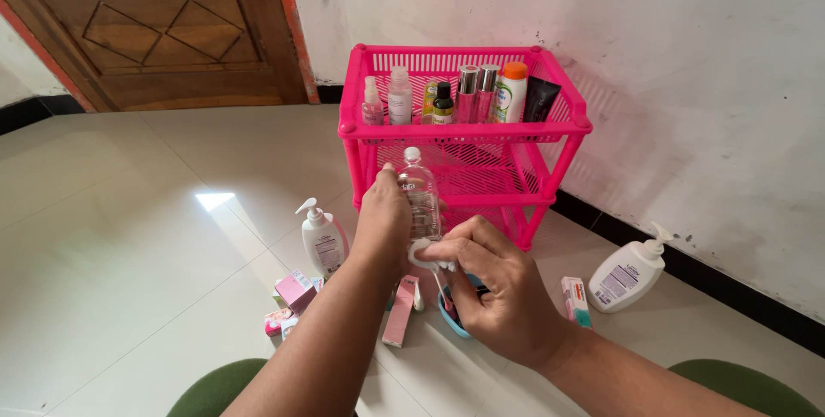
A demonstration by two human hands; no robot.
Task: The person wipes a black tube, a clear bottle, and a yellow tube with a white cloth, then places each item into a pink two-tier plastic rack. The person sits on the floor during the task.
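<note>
Head view: clear bottle upright, long axis vertical, in front of pink rack. Left hand wrapped around bottle's left side, fingers clamped. Right hand just below and right, fingertips pinched on white pad touching bottle's base. Left hand nearer bottle.

Left hand gripping clear bottle, right hand at its base — pink rack behind

Home room: tiled floor, wooden door, pink toiletry rack.
</note>
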